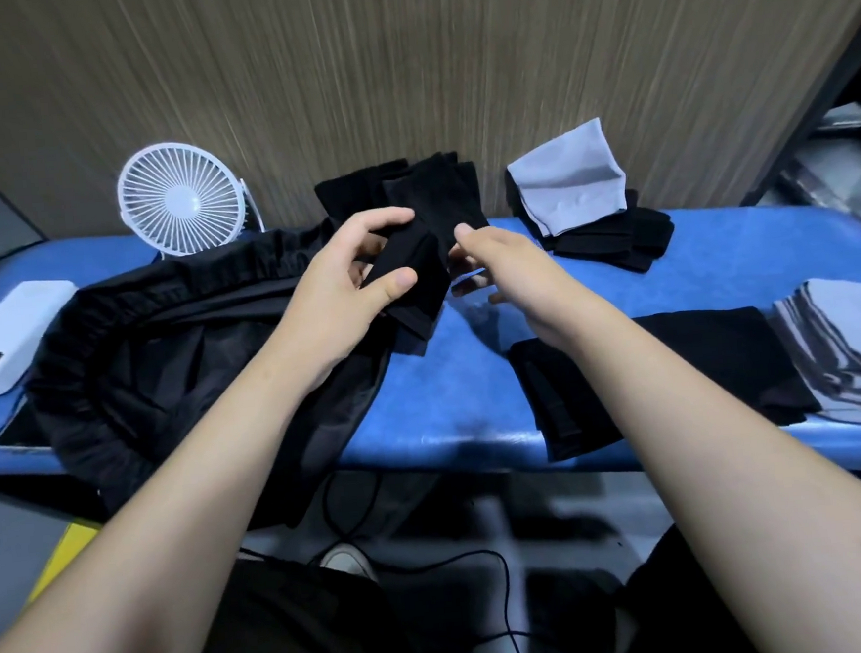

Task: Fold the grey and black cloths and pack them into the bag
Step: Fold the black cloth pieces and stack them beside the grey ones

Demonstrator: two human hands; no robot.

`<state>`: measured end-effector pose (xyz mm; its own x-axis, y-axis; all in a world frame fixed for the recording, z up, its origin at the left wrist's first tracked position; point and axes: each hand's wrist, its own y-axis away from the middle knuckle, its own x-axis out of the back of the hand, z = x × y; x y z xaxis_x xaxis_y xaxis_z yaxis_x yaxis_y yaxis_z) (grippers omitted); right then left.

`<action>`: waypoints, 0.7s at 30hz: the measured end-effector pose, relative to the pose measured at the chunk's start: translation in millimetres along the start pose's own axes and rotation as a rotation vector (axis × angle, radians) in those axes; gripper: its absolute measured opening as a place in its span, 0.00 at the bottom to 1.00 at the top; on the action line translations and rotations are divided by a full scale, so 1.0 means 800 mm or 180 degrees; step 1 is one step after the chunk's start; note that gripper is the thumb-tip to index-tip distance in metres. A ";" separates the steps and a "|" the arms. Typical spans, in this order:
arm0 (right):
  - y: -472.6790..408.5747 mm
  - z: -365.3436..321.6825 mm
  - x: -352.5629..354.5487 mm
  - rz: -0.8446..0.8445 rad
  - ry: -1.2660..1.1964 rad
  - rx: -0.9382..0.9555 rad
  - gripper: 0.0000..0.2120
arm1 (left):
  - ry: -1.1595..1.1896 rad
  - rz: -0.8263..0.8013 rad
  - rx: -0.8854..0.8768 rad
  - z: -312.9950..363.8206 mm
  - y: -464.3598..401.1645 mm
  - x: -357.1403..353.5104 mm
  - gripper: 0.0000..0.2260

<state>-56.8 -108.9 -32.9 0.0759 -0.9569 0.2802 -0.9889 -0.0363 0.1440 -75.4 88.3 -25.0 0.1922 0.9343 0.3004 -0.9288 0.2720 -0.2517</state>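
Black cloth (417,281), already folded into a narrow strip, sits in the left hand (347,281), thumb pressed on its near face and fingers curled over its far edge, so that hand grips it firmly. Its long axis runs from up and away, near the stack of black cloths (407,189) by the wall, down toward the person and slightly right, with the lower end hanging free over the blue table (450,402).

Taking the black bag (173,357) as the landmark: the folded strip hovers just past the bag's right edge, above it and not inside. The bag's gathered mouth lies open to the left of the grip and nearer the person, directly under the left forearm. So the left hand is plainly the closer one for packing, and the strip probably only needs to swing left and down, long axis leading, into the opening.

The right hand (504,274) is right of the bag, just beside the strip, fingers loosely curled; its fingertips seem to touch or pinch the strip's right edge, but blur hides whether it truly holds.

Farther right of the bag lie 1 grey cloth (569,181) on a dark pile, a flat black cloth (679,373) and a stack of grey cloths (846,334).
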 end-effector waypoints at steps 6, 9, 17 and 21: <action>0.007 0.000 0.000 -0.0105 -0.0311 0.0120 0.14 | -0.0145 -0.0105 -0.0145 0.008 0.003 0.000 0.22; 0.013 -0.005 0.000 -0.0401 -0.0741 0.0119 0.13 | -0.0203 -0.0158 -0.0209 0.007 0.004 -0.001 0.22; 0.021 -0.011 0.003 -0.0581 -0.1093 -0.0035 0.18 | 0.0029 0.0014 -0.0150 0.007 0.005 0.000 0.20; 0.010 0.000 0.006 -0.0356 -0.0677 0.0286 0.08 | 0.0012 0.0195 -0.0158 0.005 0.004 0.003 0.20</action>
<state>-64.5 -114.1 -30.6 0.1664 -0.9842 0.0601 -0.9839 -0.1618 0.0754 -79.3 90.4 -21.7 0.1366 0.9503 0.2797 -0.9220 0.2252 -0.3148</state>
